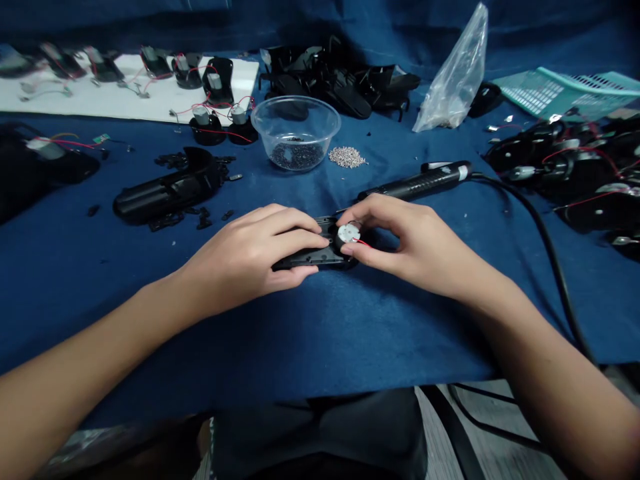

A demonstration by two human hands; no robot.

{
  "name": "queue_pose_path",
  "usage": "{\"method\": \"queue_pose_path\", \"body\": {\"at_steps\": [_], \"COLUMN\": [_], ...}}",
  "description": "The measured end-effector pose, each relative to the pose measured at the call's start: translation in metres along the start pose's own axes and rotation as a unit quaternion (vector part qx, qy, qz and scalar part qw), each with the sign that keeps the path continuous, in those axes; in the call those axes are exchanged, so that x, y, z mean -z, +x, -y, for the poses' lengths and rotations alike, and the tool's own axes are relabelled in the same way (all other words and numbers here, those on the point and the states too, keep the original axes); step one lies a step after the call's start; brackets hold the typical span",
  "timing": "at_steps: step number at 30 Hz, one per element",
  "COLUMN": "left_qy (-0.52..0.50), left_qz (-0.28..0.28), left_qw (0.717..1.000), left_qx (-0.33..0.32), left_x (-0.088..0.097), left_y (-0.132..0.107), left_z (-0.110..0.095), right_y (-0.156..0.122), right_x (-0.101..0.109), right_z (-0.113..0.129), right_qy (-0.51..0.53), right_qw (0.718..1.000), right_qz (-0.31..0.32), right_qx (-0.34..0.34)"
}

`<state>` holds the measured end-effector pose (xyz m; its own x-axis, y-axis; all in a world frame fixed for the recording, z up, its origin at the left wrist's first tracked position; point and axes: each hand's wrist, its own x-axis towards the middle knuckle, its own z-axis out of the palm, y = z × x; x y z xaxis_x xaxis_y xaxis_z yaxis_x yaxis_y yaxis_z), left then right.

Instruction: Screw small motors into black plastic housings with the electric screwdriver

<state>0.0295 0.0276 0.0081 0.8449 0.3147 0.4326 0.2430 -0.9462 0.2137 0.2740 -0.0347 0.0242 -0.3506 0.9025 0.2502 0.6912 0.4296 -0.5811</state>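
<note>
A black plastic housing half (320, 257) lies on the blue cloth in front of me, its hollow side up. My left hand (265, 247) is closed around its left end, fingers over the top and thumb along the near edge. Between the thumb and fingertips of my right hand (395, 233) is a small round motor (349, 233) with a white face and a red wire. It sits at the right end of the housing; whether it is seated there I cannot tell. Just behind my right hand lies a black corded electric screwdriver (420, 180).
A clear bowl of dark screws (296, 133) stands beyond the housing, beside a pile of silver screws (347, 157). Black shells (165, 187) lie left. Wired motor assemblies stand on a white board (125, 100); more black parts (575, 167) crowd the right. A thick cable (550, 253) curves rightward.
</note>
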Motion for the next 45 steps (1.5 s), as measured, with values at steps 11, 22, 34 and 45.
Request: {"method": "queue_pose_path", "body": {"at_steps": [11, 22, 34, 45], "left_qy": [0.003, 0.003, 0.013, 0.016], "left_qz": [0.014, 0.025, 0.043, 0.039], "left_qw": [1.0, 1.0, 0.999, 0.999], "left_qx": [0.002, 0.005, -0.002, -0.007], "left_x": [0.0029, 0.0026, 0.0061, 0.0052], "left_y": [0.0005, 0.0006, 0.002, 0.0013], "left_z": [-0.0007, -0.0001, 0.0001, 0.0011], "right_y": [0.0004, 0.0006, 0.0007, 0.0011], "right_x": [-0.0011, -0.0007, -0.0017, -0.0033], "right_z": [0.0004, 0.0023, 0.0015, -0.0059], "right_qy": [-0.013, -0.01, 0.012, -0.025], "right_qw": [1.0, 1.0, 1.0, 0.999], "right_qz": [-0.004, -0.002, -0.007, 0.038], "right_qx": [-0.002, -0.016, -0.021, 0.017]}}
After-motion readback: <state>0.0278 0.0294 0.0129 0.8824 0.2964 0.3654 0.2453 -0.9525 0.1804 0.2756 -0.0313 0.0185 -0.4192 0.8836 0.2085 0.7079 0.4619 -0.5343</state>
